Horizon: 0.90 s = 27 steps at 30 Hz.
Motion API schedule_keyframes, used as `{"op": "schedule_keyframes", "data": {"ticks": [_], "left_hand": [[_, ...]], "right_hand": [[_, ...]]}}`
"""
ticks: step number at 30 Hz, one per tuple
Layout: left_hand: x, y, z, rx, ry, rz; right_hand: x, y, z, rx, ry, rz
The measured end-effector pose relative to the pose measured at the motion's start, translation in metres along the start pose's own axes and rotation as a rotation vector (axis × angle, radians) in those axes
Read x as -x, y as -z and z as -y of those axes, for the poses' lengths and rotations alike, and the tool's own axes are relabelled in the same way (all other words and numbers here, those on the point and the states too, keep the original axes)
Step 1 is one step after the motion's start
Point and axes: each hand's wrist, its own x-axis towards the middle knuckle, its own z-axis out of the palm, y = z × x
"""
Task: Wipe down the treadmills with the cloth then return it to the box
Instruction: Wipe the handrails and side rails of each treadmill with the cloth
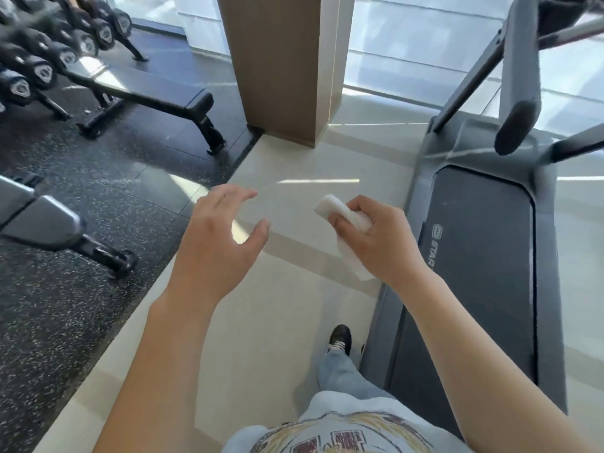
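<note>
My right hand (382, 238) is shut on a folded white cloth (330, 207), held in the air just left of the treadmill. One end of the cloth sticks out above my fingers and the other hangs below my palm. The treadmill (483, 256) stands at the right, with a dark belt, grey side rails and a padded handrail (518, 122) over its front end. My left hand (222, 240) hovers beside the cloth, fingers spread, holding nothing. No box is in view.
A brown pillar (284, 67) rises ahead on the pale tile floor. To the left on black rubber flooring are a weight bench (163, 99), a dumbbell rack (49, 50) and a grey machine base (49, 220). My foot (340, 338) is beside the treadmill deck.
</note>
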Motion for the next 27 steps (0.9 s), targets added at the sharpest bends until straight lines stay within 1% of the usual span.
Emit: {"op": "schedule_keyframes", "data": {"ticks": [5,8,11,15,21,27], "left_hand": [[-0.094,-0.047,-0.051,-0.018,-0.109,0.069],[-0.141,-0.073,-0.084,-0.042,-0.178,0.109],[-0.181,-0.100,-0.108,-0.046,-0.242,0.157],[-0.225,-0.131,-0.134,-0.027,-0.317,0.222],[-0.281,-0.171,-0.156,0.040,-0.408,0.282],[-0.350,-0.201,-0.156,0.087,-0.478,0.341]], "right_hand": [[-0.073,0.055,-0.034,-0.039,-0.020,-0.124],[-0.110,0.083,-0.053,-0.056,-0.037,-0.165],[-0.135,0.108,-0.070,-0.046,-0.042,-0.217],[-0.151,0.134,-0.102,-0.066,-0.099,-0.290],[-0.180,0.158,-0.132,-0.092,-0.213,-0.407],[-0.226,0.164,-0.142,-0.046,-0.283,-0.477]]}}
